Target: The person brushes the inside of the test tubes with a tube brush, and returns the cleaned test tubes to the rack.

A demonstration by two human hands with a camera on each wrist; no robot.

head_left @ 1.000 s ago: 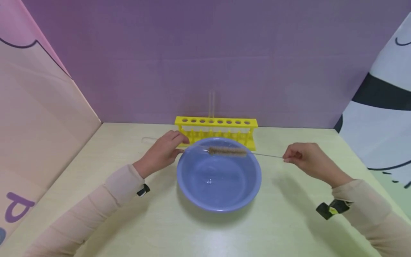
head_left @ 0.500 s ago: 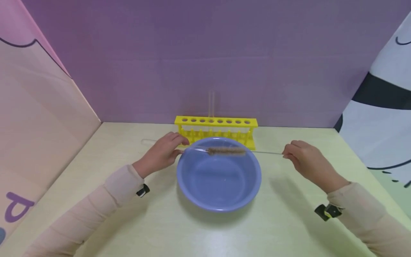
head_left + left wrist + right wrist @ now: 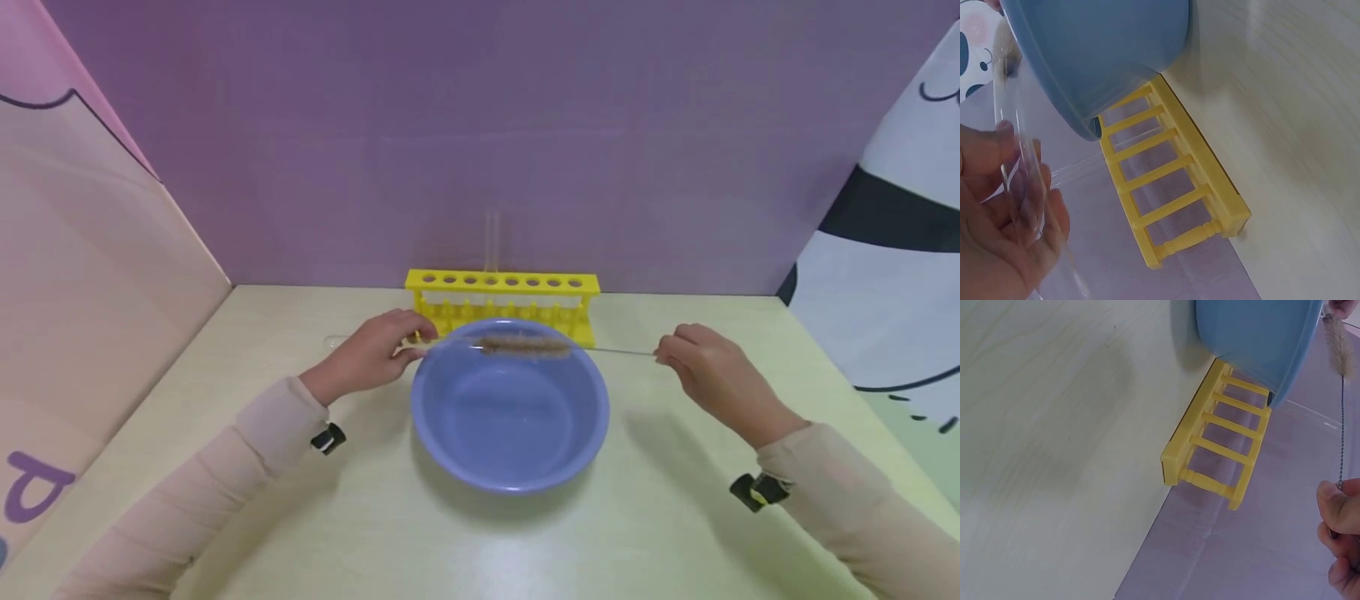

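Note:
My left hand (image 3: 367, 354) holds a clear glass test tube (image 3: 1013, 106) sideways near the bowl's left rim, thumb on one side and fingers on the other. The tube's rounded end pokes out to the left behind that hand. At its right end sits the tan bristle head (image 3: 525, 346) of a test tube brush, overlapping the tube there in the left wrist view. My right hand (image 3: 701, 367) pinches the brush's thin twisted wire handle (image 3: 1342, 425) off to the right. Tube and brush form one nearly level line over the far part of a blue plastic bowl (image 3: 510, 479).
Behind the bowl stands a yellow test tube rack (image 3: 502, 282) with a row of holes and pegs. Another clear test tube (image 3: 492, 242) rises upright from it. A purple backdrop (image 3: 480, 125) closes off the back of the pale wooden table (image 3: 300, 533).
My right hand has shifted slightly left and up, bringing the brush a little leftward. The tube's rounded end has dipped, so tube and brush lie more level. A small splash in the bowl has gone.

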